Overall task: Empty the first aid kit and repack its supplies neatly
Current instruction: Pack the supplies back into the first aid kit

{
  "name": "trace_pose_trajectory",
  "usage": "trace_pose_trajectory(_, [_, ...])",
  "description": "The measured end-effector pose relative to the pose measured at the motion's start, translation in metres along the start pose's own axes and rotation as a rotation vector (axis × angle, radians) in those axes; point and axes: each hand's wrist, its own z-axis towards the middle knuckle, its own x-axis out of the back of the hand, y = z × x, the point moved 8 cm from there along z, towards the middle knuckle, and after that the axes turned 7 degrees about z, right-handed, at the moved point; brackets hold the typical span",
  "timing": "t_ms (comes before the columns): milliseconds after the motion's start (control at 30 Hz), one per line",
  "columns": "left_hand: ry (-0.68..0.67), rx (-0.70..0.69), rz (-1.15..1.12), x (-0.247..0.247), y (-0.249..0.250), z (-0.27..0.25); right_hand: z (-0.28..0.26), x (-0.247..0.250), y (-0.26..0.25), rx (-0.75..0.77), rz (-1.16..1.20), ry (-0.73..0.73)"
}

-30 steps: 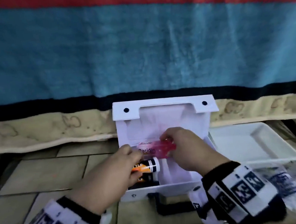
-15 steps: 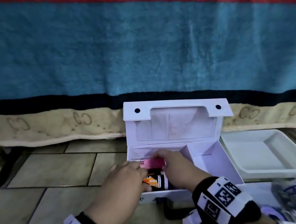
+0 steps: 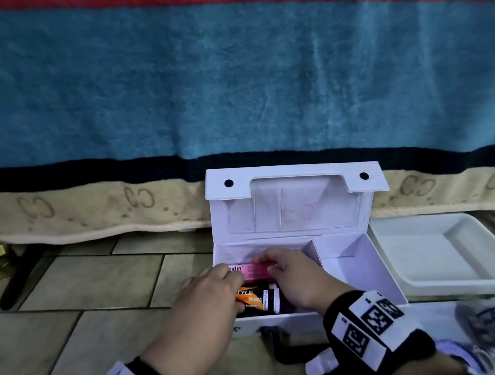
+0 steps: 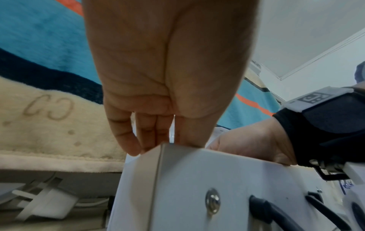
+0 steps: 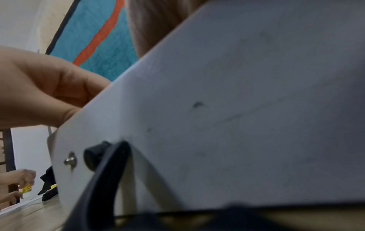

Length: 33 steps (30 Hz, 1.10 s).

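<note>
Both hands meet on a flat pink box (image 3: 256,271) in the left compartment of the white first aid kit (image 3: 355,267): the right hand (image 3: 298,279) pinches its right end, while the left hand (image 3: 204,298) touches its left end with a grip I cannot tell. Just below lies a glossy black-and-orange bottle (image 3: 259,300). The kit's rigid lid (image 3: 296,200) stands open. The right compartment shows bare white floor. A shallow white tray (image 3: 449,257) sits close beside the kit on the tiled floor (image 3: 82,281); a fuzzy striped blanket (image 3: 229,82) hangs behind.
</note>
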Motion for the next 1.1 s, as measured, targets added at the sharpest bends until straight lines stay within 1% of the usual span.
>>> trace_pose_trajectory(33, [0.008,0.014,-0.031,0.003,0.000,-0.001,-0.001,0.001,-0.002,0.010,-0.006,0.012])
trace_pose_trajectory(67, [-0.015,0.031,-0.068,0.002,0.001,0.000,-0.003,0.003,-0.005,0.018,-0.008,0.024])
trace_pose_trajectory(200, [0.038,0.011,-0.071,0.005,0.005,0.002,-0.011,0.016,-0.023,0.085,-0.037,0.061])
trace_pose_trajectory(300, [0.047,0.012,-0.097,0.014,0.005,0.001,-0.021,0.039,-0.046,0.137,-0.023,0.097])
trace_pose_trajectory(400, [0.090,-0.033,-0.080,0.029,0.009,-0.001,-0.038,0.073,-0.066,0.177,0.082,0.153])
trace_pose_trajectory(467, [0.115,-0.058,-0.108,0.041,0.017,-0.002,-0.056,0.100,-0.077,0.199,0.137,0.211])
trace_pose_trajectory(600, [0.174,-0.197,-0.157,0.059,0.051,-0.002,-0.110,0.159,-0.081,0.223,0.135,0.386])
trace_pose_trajectory(700, [0.144,-0.288,-0.218,0.065,0.085,-0.003,-0.158,0.194,-0.061,0.146,0.010,0.489])
trace_pose_trajectory(800, [0.131,-0.410,-0.213,0.068,0.124,-0.009,-0.201,0.214,-0.021,-0.033,-0.154,0.546])
trace_pose_trajectory(833, [0.104,-0.448,-0.196,0.065,0.138,-0.010,-0.214,0.216,-0.005,-0.094,-0.222,0.557])
trace_pose_trajectory(900, [0.006,-0.496,-0.171,0.051,0.163,-0.009,-0.236,0.215,0.028,-0.190,-0.341,0.538])
trace_pose_trajectory(967, [-0.068,-0.533,-0.116,0.038,0.189,-0.005,-0.253,0.207,0.058,-0.265,-0.387,0.493])
trace_pose_trajectory(1100, [-0.232,-0.584,-0.046,0.012,0.238,0.006,-0.264,0.174,0.100,-0.313,-0.399,0.368])
